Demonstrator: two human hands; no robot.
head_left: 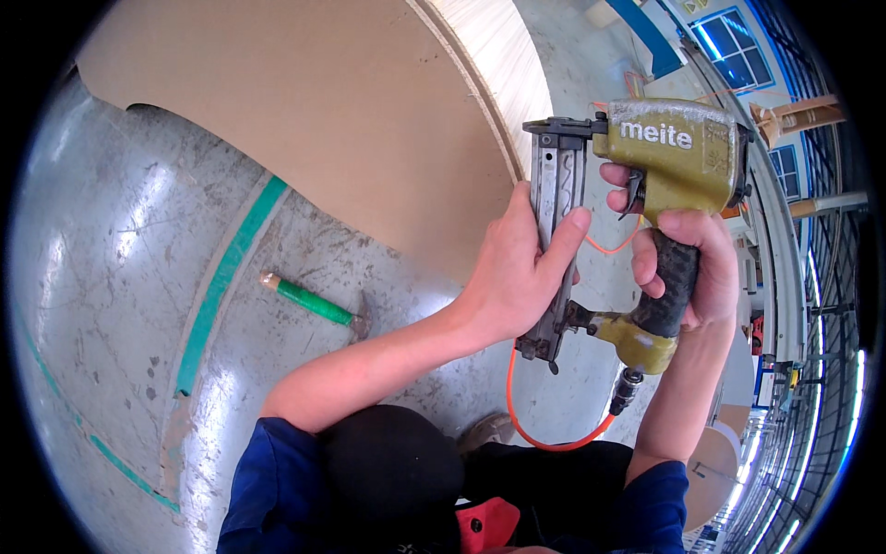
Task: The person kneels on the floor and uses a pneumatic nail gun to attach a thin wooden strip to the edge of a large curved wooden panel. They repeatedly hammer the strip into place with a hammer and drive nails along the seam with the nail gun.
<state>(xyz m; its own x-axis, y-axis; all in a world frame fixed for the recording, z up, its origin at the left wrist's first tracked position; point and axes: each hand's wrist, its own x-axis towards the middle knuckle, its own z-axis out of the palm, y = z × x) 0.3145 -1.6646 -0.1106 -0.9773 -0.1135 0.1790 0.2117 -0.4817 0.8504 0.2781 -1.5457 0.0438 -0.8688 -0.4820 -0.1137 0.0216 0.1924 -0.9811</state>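
An olive-green pneumatic nail gun (688,152) is held up in front of me, its nose beside the curved edge of a large brown board (323,120). My right hand (697,263) wraps round its black grip, with fingers near the trigger. Around the metal magazine closes my left hand (521,263), thumb on the near face and the other fingers partly hidden behind it. An orange air hose (554,447) runs from the fitting at the base of the grip and loops up behind the magazine.
On the grey concrete floor lies a hammer (314,303) with a green-wrapped handle. A green floor stripe (231,277) passes left of it. Pale wood-grain sheeting (498,55) lines the board's far edge. Round brown panels (711,475) stand at the right.
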